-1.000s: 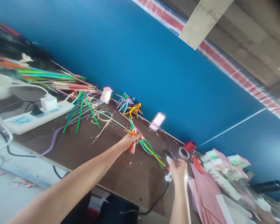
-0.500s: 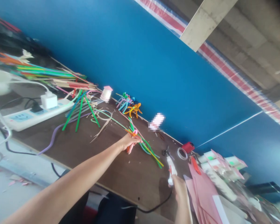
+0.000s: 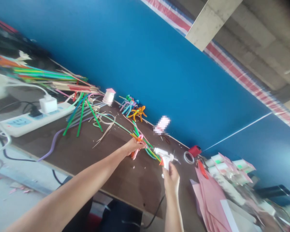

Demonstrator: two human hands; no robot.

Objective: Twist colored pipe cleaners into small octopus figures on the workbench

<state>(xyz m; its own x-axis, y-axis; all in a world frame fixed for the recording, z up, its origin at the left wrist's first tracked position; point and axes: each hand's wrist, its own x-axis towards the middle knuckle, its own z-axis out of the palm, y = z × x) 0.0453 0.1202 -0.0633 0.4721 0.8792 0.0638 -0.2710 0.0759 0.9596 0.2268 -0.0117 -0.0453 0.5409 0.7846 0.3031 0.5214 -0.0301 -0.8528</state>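
My left hand point(image 3: 132, 147) is closed on a small pink and orange pipe-cleaner figure point(image 3: 137, 145) held just over the dark brown table point(image 3: 91, 161). My right hand point(image 3: 171, 175) grips a white glue gun point(image 3: 164, 156) by its handle, lifted off the table with its nozzle pointing left toward the figure. The gun's black cord point(image 3: 157, 209) hangs down over the table's front edge. Green and yellow pipe cleaners point(image 3: 149, 149) lie on the table between my two hands.
Several coloured pipe cleaners and sticks point(image 3: 50, 79) are piled at the left, by a white power strip point(image 3: 26, 119) with a charger. Finished figures point(image 3: 135, 111) and a white spool point(image 3: 108, 96) stand against the blue wall. A tape roll point(image 3: 188, 157), a red object point(image 3: 194, 150) and pink paper sheets point(image 3: 210, 199) lie at right.
My right hand has lifted the glue gun from the table and swung it left, turning its nozzle toward the figure. My left hand has stayed almost where it was.
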